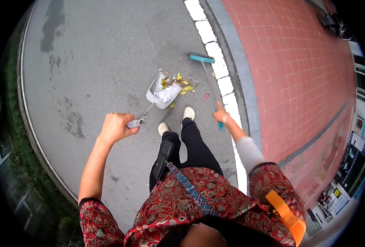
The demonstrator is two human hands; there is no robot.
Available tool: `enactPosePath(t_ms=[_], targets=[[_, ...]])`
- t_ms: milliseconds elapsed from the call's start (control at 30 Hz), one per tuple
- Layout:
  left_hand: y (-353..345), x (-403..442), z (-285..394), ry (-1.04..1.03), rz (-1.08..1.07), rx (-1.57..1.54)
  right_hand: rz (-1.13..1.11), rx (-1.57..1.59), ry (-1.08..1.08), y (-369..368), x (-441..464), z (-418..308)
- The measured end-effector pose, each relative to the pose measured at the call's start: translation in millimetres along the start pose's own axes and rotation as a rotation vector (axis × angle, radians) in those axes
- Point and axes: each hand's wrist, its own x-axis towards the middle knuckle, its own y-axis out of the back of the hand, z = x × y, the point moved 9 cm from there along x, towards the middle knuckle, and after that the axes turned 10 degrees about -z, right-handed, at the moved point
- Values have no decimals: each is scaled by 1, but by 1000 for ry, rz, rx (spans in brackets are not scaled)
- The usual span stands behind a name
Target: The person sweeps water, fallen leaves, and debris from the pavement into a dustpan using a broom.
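Note:
My left hand [118,127] is closed around the handle end of a long-handled dustpan [152,98]. The white pan rests on the grey road in front of my feet, with its mouth turned to the upper right. Yellow and green leaves [183,82] and brown debris lie in and around that mouth. My right hand [220,114] grips the grey stick of a broom [202,59], near its teal end. The broom's teal head with dark bristles is above and right of the leaves, by the white line, apart from the dustpan.
A white painted line [215,53] and a grey kerb [238,53] run along my right, beside red paving [289,74]. Green plants [30,164] border the road on the left. Parked vehicles stand at the far right. A reddish leaf [206,96] lies near the broom stick.

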Motion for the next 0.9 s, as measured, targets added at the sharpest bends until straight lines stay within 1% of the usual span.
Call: enactPosePath(t_ms=[33, 100, 133, 167, 267, 333, 367, 433, 467, 500, 533, 600, 667, 733, 767, 800, 900], targets=[[0, 0, 2, -2, -3, 8, 36, 13, -5, -21, 26, 8], [2, 0, 3, 3, -3, 0, -78, 28, -96, -93, 22, 3], [1, -1, 3, -4, -9, 6, -186, 53, -100, -120, 2, -6], [-1, -2, 2, -15, 12, 6, -243, 114, -79, -133, -13, -7], [1, -9, -6, -60, 60, -42, -314, 359, 12, -106, -67, -2], [2, -16, -14, -100, 86, -83, -144, 61, -53, -75, -108, 10], [5, -20, -19, -109, 86, -80, -132, 69, -56, -66, -115, 20], [12, -21, -32, -136, 76, -72, 9, -151, -148, -36, -129, 48], [11, -20, -38, -155, 18, -27, 73, -259, -202, -26, -137, 61], [8, -19, -44, -171, -39, 20, 62, -128, -245, -24, -142, 71], [8, -19, -49, -183, -47, 25, 50, 5, -283, -22, -143, 79], [16, -16, -52, -333, -26, 69, 149, -120, -294, -14, -125, 84], [16, -7, -61, -396, -53, 116, 194, -325, -420, -20, -89, 91], [13, -1, -63, -456, -78, 153, 215, -366, -378, -48, -44, 71], [12, 3, -51, -482, -71, 155, 216, -356, -382, -62, -26, 79], [14, 3, -51, -511, -66, 157, 35, -536, -210, -105, 6, 62], [11, 7, -56, -523, -99, 174, 19, 258, -319, -226, 19, 30]])
